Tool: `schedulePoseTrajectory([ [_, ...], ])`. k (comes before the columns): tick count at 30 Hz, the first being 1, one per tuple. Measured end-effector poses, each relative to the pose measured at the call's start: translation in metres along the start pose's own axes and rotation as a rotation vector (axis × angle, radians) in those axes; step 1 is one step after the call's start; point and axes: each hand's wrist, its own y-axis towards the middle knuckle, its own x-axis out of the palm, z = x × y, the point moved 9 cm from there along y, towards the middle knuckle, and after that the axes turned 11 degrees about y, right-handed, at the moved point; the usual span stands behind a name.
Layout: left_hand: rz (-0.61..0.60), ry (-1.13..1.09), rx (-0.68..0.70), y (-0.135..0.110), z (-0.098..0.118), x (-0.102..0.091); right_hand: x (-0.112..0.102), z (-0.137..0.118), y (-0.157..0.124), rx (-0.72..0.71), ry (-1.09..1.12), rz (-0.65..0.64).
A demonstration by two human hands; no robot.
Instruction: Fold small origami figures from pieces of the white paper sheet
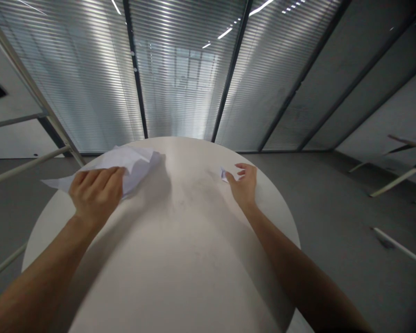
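Note:
A round white table fills the middle of the view. At its far left lies a crumpled sheet of white paper. My left hand rests on the near part of that sheet, fingers curled down onto it. Across the table, my right hand sits at the far right, thumb and forefinger pinched on a small scrap of white paper, the other fingers loosely apart. Both forearms stretch over the tabletop.
Glass walls with horizontal blinds and dark frames stand behind the table. A pale metal frame slants along the left side. On the right, thin table legs stand on grey floor.

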Motion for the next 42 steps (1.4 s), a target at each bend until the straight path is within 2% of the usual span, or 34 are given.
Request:
schedulePoseTrajectory([
  [3,0.214,-0.081,0.267,0.005,0.051,-0.044,0.035,-0.049,-0.023,-0.225,0.046,-0.321],
  [4,0.238,-0.113,0.336,0.005,0.069,-0.056,0.048,-0.064,-0.035,-0.308,0.026,-0.445],
  [6,0.216,-0.173,0.434,0.004,0.103,-0.073,0.069,-0.085,-0.061,-0.435,-0.01,-0.657],
  [9,0.16,-0.305,0.542,-0.005,0.145,-0.094,0.087,-0.098,-0.089,-0.562,-0.044,-0.853],
  [11,0.098,-0.422,0.58,-0.011,0.162,-0.102,0.094,-0.097,-0.102,-0.617,-0.063,-0.954],
  [13,-0.012,-0.579,0.628,-0.015,0.169,-0.103,0.097,-0.09,-0.113,-0.658,-0.076,-1.048],
  [15,-0.183,-0.753,0.677,-0.018,0.167,-0.092,0.097,-0.081,-0.121,-0.678,-0.072,-1.123],
  [17,-0.374,-0.885,0.679,-0.02,0.154,-0.069,0.094,-0.073,-0.128,-0.685,-0.044,-1.185],
  [20,-0.553,-0.892,0.583,-0.025,0.122,-0.022,0.085,-0.064,-0.132,-0.656,-0.006,-1.247],
  [22,-0.64,-0.894,0.589,-0.035,0.111,0.0,0.077,-0.06,-0.133,-0.623,0.008,-1.28],
  [24,-0.724,-0.915,0.622,-0.048,0.108,0.012,0.069,-0.057,-0.133,-0.591,0.023,-1.315],
  [26,-0.787,-0.946,0.633,-0.058,0.108,0.015,0.061,-0.056,-0.132,-0.551,0.042,-1.34],
  [30,-0.898,-1.012,0.545,-0.066,0.098,0.019,0.051,-0.056,-0.128,-0.453,0.15,-1.357],
  [34,-0.936,-1.085,0.433,-0.065,0.079,0.027,0.047,-0.056,-0.114,-0.295,0.312,-1.199],
  [37,-0.917,-1.163,0.348,-0.062,0.076,0.029,0.053,-0.042,-0.103,-0.054,0.21,-1.05],
  [39,-0.893,-1.237,0.215,-0.059,0.077,0.034,0.056,-0.031,-0.098,0.104,0.087,-0.966],
  [42,-0.856,-1.29,-0.082,-0.057,0.078,0.049,0.057,-0.027,-0.088,0.227,0.029,-0.812],
])
